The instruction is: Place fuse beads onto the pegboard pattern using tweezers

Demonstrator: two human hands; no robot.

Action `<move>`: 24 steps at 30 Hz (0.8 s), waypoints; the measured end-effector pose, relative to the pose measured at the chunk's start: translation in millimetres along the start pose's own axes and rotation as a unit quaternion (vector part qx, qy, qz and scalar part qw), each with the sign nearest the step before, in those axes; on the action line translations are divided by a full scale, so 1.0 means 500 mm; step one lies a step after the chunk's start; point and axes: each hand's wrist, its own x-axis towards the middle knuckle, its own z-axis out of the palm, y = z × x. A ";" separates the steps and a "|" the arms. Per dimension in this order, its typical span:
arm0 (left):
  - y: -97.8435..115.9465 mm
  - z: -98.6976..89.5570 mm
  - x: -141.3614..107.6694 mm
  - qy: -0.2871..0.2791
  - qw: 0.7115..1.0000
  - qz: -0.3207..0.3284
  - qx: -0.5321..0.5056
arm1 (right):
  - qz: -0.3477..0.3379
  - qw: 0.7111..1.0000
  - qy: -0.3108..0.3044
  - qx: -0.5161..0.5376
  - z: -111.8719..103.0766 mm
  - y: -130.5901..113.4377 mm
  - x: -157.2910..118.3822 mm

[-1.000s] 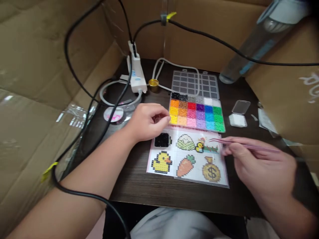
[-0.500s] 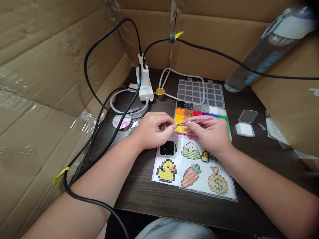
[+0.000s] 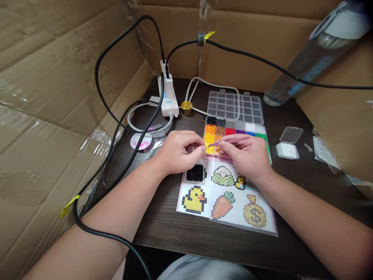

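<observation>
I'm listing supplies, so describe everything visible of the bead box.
The bead box looks like clear plastic and lies open, its gridded lid folded back, away from the person. Compartments hold small pieces sorted by colour, including black, orange, yellow and green. The right hand hides part of it, contact unclear; a printed sheet lies along its near edge.

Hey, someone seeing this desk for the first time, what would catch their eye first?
Probably the bead box, bright with rows of colour beyond the pattern sheet, its lid open at the back. Next, the two hands meeting at its near left side, the right hand holding pink tweezers close to the left hand. Then the black cable looping high on the left.
</observation>
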 end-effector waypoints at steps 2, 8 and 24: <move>0.000 0.000 0.001 0.001 1.000 0.000 -0.002 | 0.004 1.000 0.003 -0.003 0.001 -0.002 0.000; 0.001 0.002 0.001 0.003 1.000 0.004 -0.004 | 0.016 1.000 0.007 -0.007 0.003 -0.007 0.001; 0.002 0.000 0.001 -0.001 1.000 -0.003 0.000 | -0.027 0.999 0.008 -0.038 0.004 -0.005 0.001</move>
